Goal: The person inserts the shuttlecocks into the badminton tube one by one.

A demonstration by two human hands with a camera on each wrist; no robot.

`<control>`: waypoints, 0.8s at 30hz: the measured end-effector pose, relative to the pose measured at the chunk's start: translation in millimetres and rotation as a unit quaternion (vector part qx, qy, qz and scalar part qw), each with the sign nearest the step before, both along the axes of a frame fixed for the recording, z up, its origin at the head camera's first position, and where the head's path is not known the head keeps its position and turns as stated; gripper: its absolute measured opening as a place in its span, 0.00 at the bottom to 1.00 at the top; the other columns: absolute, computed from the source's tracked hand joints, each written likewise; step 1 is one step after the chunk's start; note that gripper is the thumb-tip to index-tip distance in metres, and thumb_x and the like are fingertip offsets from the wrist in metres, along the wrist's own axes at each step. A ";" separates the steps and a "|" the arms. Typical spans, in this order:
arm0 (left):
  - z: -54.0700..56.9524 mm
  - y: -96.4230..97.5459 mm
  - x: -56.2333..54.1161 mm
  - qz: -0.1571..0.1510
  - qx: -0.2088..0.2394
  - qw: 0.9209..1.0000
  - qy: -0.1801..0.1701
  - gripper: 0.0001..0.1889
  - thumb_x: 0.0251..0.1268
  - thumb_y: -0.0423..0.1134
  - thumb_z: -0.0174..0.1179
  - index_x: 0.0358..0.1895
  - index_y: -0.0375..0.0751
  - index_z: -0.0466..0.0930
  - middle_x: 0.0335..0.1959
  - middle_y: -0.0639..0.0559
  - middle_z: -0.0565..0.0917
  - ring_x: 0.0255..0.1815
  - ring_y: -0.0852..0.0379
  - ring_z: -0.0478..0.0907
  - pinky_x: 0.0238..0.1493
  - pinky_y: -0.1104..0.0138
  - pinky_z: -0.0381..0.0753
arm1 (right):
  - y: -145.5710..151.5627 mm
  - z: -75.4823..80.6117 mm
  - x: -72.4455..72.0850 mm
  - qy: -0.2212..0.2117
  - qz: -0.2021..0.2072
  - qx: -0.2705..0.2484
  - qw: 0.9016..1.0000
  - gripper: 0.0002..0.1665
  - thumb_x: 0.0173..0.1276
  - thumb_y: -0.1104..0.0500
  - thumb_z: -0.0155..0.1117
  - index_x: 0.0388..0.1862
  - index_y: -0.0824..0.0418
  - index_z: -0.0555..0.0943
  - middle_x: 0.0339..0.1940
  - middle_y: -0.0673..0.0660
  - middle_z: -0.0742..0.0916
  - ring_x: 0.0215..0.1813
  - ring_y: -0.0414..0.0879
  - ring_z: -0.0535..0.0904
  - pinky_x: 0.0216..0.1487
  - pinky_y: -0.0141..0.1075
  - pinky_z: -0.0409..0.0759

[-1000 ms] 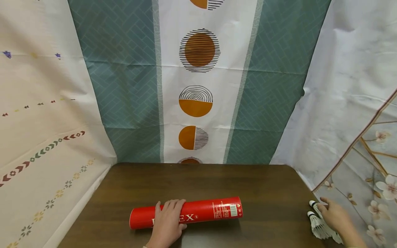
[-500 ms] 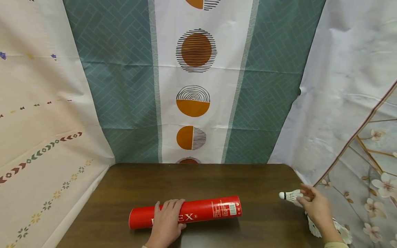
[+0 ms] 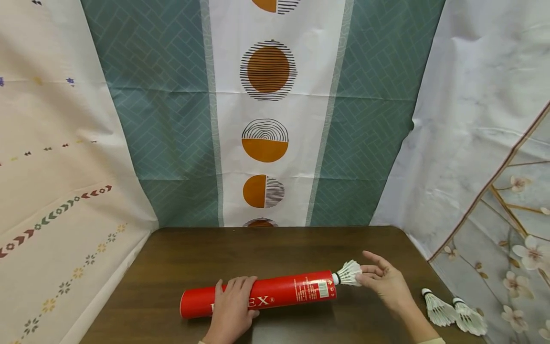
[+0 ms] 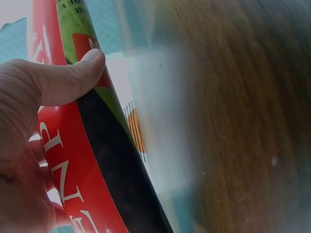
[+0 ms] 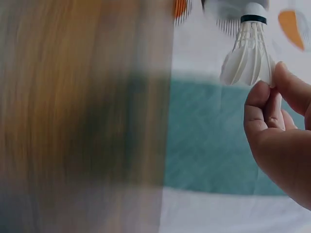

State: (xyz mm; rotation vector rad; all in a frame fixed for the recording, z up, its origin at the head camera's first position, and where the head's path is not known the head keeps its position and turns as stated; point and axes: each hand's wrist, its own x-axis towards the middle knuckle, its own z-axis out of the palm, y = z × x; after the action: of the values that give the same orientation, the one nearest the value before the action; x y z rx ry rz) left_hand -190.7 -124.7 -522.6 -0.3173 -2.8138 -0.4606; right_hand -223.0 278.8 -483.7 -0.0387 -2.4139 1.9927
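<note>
A red shuttlecock tube lies on its side across the table, its right end slightly raised. My left hand grips it left of its middle; in the left wrist view the thumb lies along the tube. At the tube's right end, my right hand pinches a white feather shuttlecock by its skirt edge. The cork points left at the tube's mouth; whether it is inside cannot be told. In the right wrist view, thumb and fingers pinch the feathers of the shuttlecock.
Two more shuttlecocks lie side by side at the table's right edge, beyond my right forearm. The dark wooden table is bordered by hanging patterned cloths at the back and both sides.
My right hand has picked a shuttlecock from the group at the right edge and carried it left to the tube's right end. My left hand stays on the tube.
</note>
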 end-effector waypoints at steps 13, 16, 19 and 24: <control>2.2 -1.7 1.2 0.007 0.010 1.000 0.005 0.44 0.39 0.46 0.90 0.66 0.48 0.80 0.59 0.46 0.87 0.60 0.41 0.82 0.67 0.23 0.67 | -55.2 -10.4 10.7 -0.033 0.120 -0.094 0.988 0.40 0.79 0.58 0.67 0.84 0.62 0.62 0.60 0.50 0.90 0.58 0.41 0.88 0.60 0.34 0.86; 2.7 -3.0 1.9 0.009 0.012 1.000 0.001 0.44 0.39 0.45 0.90 0.66 0.48 0.80 0.59 0.46 0.87 0.61 0.41 0.81 0.67 0.22 0.66 | -60.6 -11.2 10.7 -0.029 0.100 -0.070 0.992 0.44 0.76 0.58 0.71 0.84 0.61 0.62 0.56 0.53 0.90 0.55 0.41 0.87 0.57 0.34 0.87; 2.8 -3.5 1.9 0.009 0.015 1.000 -0.001 0.44 0.39 0.45 0.90 0.66 0.48 0.80 0.59 0.46 0.87 0.61 0.41 0.81 0.67 0.22 0.65 | -64.7 -11.5 11.2 -0.024 0.084 -0.036 0.995 0.48 0.72 0.59 0.75 0.84 0.61 0.62 0.52 0.57 0.91 0.52 0.41 0.85 0.53 0.34 0.87; 1.4 -2.3 1.3 0.010 0.019 1.000 -0.004 0.44 0.38 0.45 0.90 0.66 0.48 0.80 0.60 0.46 0.87 0.61 0.41 0.81 0.68 0.22 0.65 | -66.2 -10.5 12.5 -0.024 0.101 -0.027 0.994 0.50 0.74 0.58 0.73 0.86 0.60 0.57 0.52 0.61 0.91 0.50 0.42 0.87 0.53 0.32 0.86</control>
State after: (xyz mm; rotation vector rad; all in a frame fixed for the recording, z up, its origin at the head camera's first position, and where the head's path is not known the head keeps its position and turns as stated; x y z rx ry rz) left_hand -189.4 -127.0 -521.2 -0.2813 -2.8094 -0.5109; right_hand -210.5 212.6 -494.2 0.1674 -2.4835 2.1615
